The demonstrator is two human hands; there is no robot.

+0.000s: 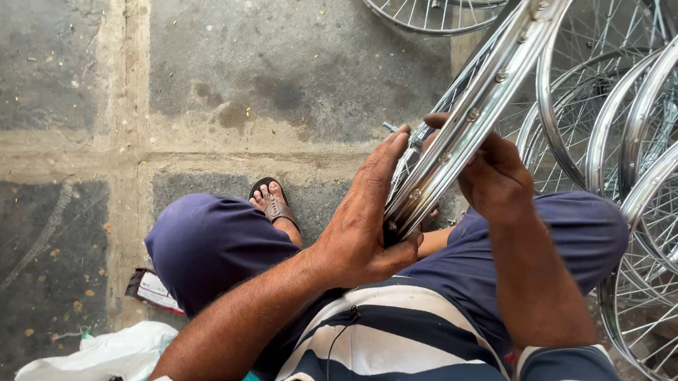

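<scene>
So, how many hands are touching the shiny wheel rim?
2. The left hand grips the wheel rim from the left side near its lower end; the right hand holds it from the right, fingers partly hidden behind it.

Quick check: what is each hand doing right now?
Left hand: closed on the wheel rim.
Right hand: gripping the same rim from the other side.
</scene>
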